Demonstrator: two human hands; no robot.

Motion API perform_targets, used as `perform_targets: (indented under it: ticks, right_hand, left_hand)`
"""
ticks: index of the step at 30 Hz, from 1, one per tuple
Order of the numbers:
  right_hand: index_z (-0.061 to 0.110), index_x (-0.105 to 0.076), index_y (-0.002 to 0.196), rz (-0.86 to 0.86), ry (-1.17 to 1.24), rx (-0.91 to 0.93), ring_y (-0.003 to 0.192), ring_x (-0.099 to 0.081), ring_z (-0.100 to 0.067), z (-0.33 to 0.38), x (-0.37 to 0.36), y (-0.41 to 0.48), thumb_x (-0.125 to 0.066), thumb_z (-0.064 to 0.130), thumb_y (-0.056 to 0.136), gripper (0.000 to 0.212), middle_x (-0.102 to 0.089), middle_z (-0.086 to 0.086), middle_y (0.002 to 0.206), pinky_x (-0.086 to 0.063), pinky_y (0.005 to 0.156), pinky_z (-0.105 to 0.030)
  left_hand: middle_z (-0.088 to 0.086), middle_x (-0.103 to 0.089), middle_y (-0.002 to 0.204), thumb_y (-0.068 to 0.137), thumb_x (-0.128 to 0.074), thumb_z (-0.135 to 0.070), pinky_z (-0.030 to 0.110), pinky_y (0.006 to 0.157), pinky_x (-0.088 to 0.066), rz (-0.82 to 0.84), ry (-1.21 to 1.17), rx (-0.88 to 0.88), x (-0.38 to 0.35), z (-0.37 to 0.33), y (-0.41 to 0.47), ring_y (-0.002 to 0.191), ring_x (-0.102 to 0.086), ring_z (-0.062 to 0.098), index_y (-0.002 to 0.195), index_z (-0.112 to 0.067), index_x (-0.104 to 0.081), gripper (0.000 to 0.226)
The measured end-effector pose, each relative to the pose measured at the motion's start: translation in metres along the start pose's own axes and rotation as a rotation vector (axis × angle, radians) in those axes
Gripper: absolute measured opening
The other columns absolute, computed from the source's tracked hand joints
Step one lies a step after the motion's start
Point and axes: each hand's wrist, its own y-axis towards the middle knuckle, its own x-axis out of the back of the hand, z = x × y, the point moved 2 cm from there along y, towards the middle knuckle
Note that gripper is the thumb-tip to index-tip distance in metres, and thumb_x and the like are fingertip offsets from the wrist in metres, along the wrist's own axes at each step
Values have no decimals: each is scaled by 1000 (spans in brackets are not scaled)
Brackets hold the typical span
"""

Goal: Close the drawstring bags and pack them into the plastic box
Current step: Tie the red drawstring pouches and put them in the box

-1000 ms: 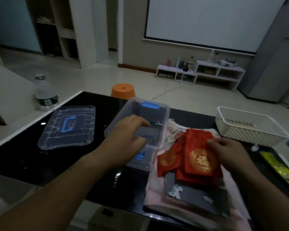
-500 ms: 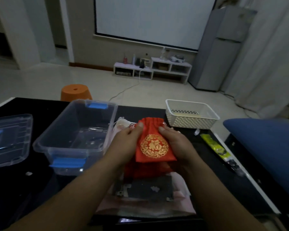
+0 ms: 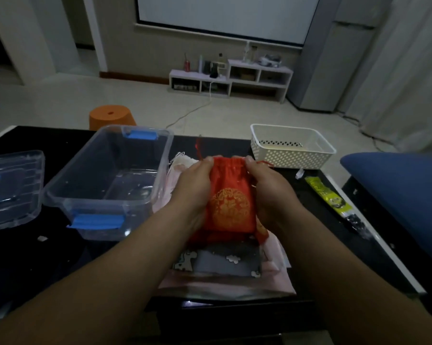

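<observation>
A red drawstring bag (image 3: 231,205) with a gold round emblem is held upright between both hands above a pile of other bags. My left hand (image 3: 193,185) grips its left side, fingers at the gathered mouth. My right hand (image 3: 269,188) grips the right side, with the red cord ends beside it. Under it lie more red bags (image 3: 210,239), a dark grey patterned bag (image 3: 225,262) and pink bags (image 3: 274,277). The clear plastic box (image 3: 85,195) with blue latches stands open just left of the pile, nothing inside.
The box's clear lid (image 3: 13,192) lies at the far left of the black table (image 3: 23,265). A white perforated basket (image 3: 292,148) stands at the back right. A yellow-green packet (image 3: 327,195) lies near the right edge, a blue cushion (image 3: 404,195) beyond it. An orange stool (image 3: 110,117) stands behind the table.
My left hand left the plastic box and joined the right hand on the red bag, which was lifted off the pile. The bag's mouth is now more gathered.
</observation>
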Motion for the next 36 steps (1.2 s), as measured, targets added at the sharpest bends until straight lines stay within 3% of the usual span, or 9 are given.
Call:
perform_targets:
  ticks: [4,6,9,15,20,23,25,32,36]
  right_hand:
    - [25,-77,119,-21,55,-17,101,-72,-22,1,8,-3,-50,41,108,33,-76,-4,107,-58,72,-37]
    - [13,-76,115,-65,126,-7,88,-66,-16,-3,12,1,-49,35,109,35,-73,0,90,-51,73,-32]
    - [5,-73,112,-119,153,-30,68,-57,-12,-8,15,8,-46,31,111,37,-63,0,73,-41,65,-28]
    - [8,-76,99,-152,-77,111,63,-57,-9,-2,17,16,-60,28,105,26,-67,-2,77,-44,60,-27]
    - [16,-79,96,-113,-356,406,59,-62,-1,26,7,16,-63,31,103,24,-72,-1,80,-48,57,-21]
    - [26,-78,90,-33,-514,500,68,-64,4,36,-2,18,-57,36,107,28,-73,10,77,-46,57,-12]
    - [19,-80,91,-9,-614,590,77,-65,1,39,-6,24,-56,34,107,32,-74,8,81,-46,61,-13]
    - [30,-70,132,177,-709,493,116,-61,7,35,-8,37,-55,38,107,30,-69,16,126,-49,95,-19]
    - [24,-73,119,-34,-359,398,85,-66,-11,40,11,37,-65,26,101,19,-75,1,107,-52,78,-34]
  left_hand:
    - [13,-78,97,104,-56,-24,48,83,-64,-43,-172,-16,5,9,7,89,-77,29,103,-16,-76,22]
    - [8,-76,86,109,-48,-24,32,69,-64,-93,-217,-60,10,12,14,75,-74,17,104,-11,-72,27]
    - [7,-74,88,112,-44,-29,26,72,-61,-139,-225,-128,14,11,16,82,-72,16,105,-9,-69,33]
    - [-7,-70,90,108,-45,-41,39,87,-56,-225,401,-526,17,-4,19,91,-67,14,102,-27,-75,34]
    - [-6,-71,82,109,-50,-26,28,65,-54,10,585,-735,-2,-20,16,70,-65,9,112,-24,-72,22]
    - [-8,-67,74,107,-53,-27,23,60,-45,107,754,-726,-7,-22,26,66,-60,3,102,-22,-75,23]
    - [-7,-69,75,106,-56,-30,30,62,-47,157,834,-700,-8,-21,32,69,-62,3,97,-22,-76,23]
    - [0,-76,83,106,-55,-21,35,68,-57,231,702,-594,-6,-19,39,76,-71,15,105,-19,-77,22]
    - [-3,-64,66,106,-57,-26,15,56,-45,191,637,-541,-4,-21,41,57,-56,1,98,-14,-76,24]
